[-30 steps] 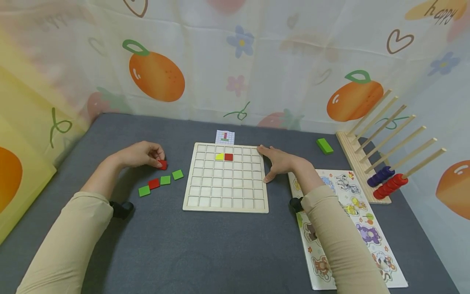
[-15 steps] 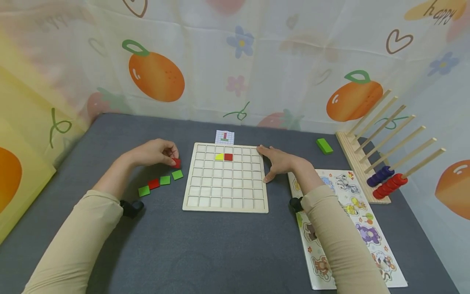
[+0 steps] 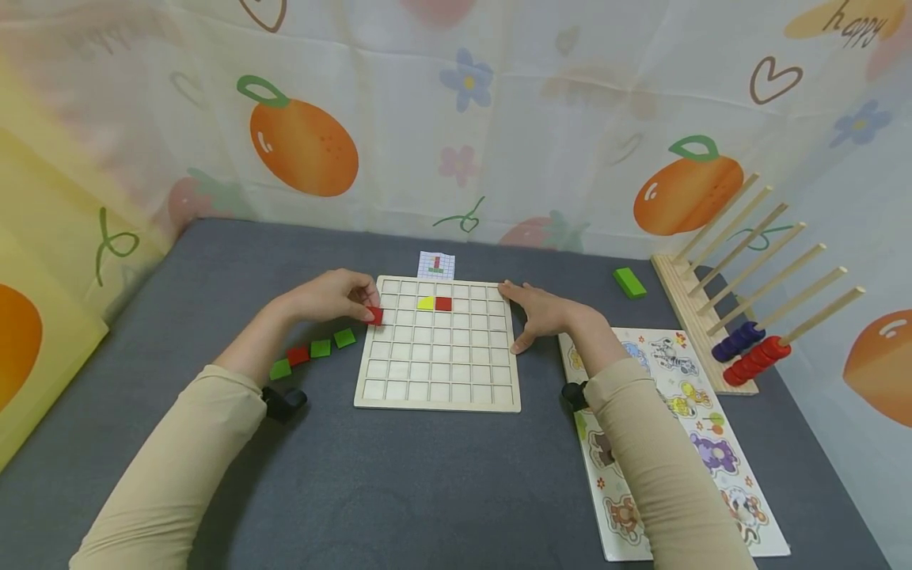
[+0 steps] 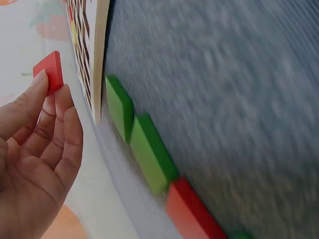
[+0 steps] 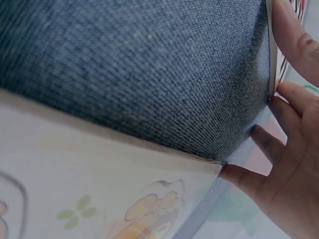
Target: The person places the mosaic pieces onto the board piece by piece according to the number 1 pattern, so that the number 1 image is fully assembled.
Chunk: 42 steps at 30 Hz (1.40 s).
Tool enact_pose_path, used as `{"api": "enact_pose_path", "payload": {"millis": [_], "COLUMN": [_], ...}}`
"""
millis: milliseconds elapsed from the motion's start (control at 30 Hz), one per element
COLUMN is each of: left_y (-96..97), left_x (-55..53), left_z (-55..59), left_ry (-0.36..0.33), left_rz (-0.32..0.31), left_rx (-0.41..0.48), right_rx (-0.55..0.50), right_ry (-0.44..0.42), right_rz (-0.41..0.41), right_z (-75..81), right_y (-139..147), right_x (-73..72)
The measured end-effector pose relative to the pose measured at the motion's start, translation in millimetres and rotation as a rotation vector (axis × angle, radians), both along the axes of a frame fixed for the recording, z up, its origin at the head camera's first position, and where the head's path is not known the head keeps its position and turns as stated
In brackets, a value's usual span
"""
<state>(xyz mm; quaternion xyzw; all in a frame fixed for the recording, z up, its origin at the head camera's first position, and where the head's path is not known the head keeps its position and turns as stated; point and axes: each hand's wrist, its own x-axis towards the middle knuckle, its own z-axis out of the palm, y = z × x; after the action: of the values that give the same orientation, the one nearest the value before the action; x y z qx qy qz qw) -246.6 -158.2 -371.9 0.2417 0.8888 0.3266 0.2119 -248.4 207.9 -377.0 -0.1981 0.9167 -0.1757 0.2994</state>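
Note:
My left hand (image 3: 331, 294) pinches a red square tile (image 4: 51, 71) between thumb and fingertips, at the left edge of the wooden grid board (image 3: 430, 396). The tile stands tilted in the left wrist view. On the board, a yellow piece (image 3: 426, 303) and a red square (image 3: 443, 304) lie side by side in the second row from the back. My right hand (image 3: 545, 317) rests at the board's right edge, fingers spread, the thumb against the side and the index finger near the back right corner.
Left of the board lie green tiles (image 3: 321, 348) and a red tile (image 3: 298, 355). A patterned paper card (image 3: 436, 266) touches the board's back edge. To the right are a green block (image 3: 630, 283), an animal puzzle board (image 3: 627, 491) and a peg rack (image 3: 684, 301) with rings.
My left hand has moved right with the red tile, from beside the loose tiles to the board's left edge. The right hand has stayed in place.

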Motion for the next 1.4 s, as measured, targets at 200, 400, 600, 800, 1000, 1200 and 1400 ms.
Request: {"api": "enact_pose_path", "payload": {"millis": [200, 400, 600, 800, 1000, 1200, 1400], "left_y": [16.3, 34.7, 53.5, 69.5, 82.1, 92.8, 101.3], "left_x": [-1.8, -1.5, -0.2, 1.1, 2.8, 1.8, -0.1], "left_z": [-2.0, -0.8, 1.5, 2.6, 4.9, 1.5, -3.6], "left_ry": [0.021, 0.04, 0.023, 0.017, 0.024, 0.021, 0.028], "left_rz": [0.012, 0.032, 0.074, 0.096, 0.112, 0.142, 0.17], "left_rx": [0.0, -0.002, 0.003, 0.021, 0.054, 0.054, 0.041], "right_rx": [0.006, 0.007, 0.008, 0.005, 0.0, -0.002, -0.004], "right_ry": [-0.001, -0.002, -0.001, 0.001, 0.003, -0.002, -0.007], "right_rz": [-0.004, -0.003, -0.004, 0.002, 0.002, -0.003, -0.009], "right_z": [-1.3, -1.3, -1.3, -1.3, -1.4, -0.6, 0.2], "right_y": [1, 1, 0, 0, 0, -1, -1], "right_x": [-1.0, -1.1, -1.3, -1.1, -1.4, -0.5, 0.0]}}
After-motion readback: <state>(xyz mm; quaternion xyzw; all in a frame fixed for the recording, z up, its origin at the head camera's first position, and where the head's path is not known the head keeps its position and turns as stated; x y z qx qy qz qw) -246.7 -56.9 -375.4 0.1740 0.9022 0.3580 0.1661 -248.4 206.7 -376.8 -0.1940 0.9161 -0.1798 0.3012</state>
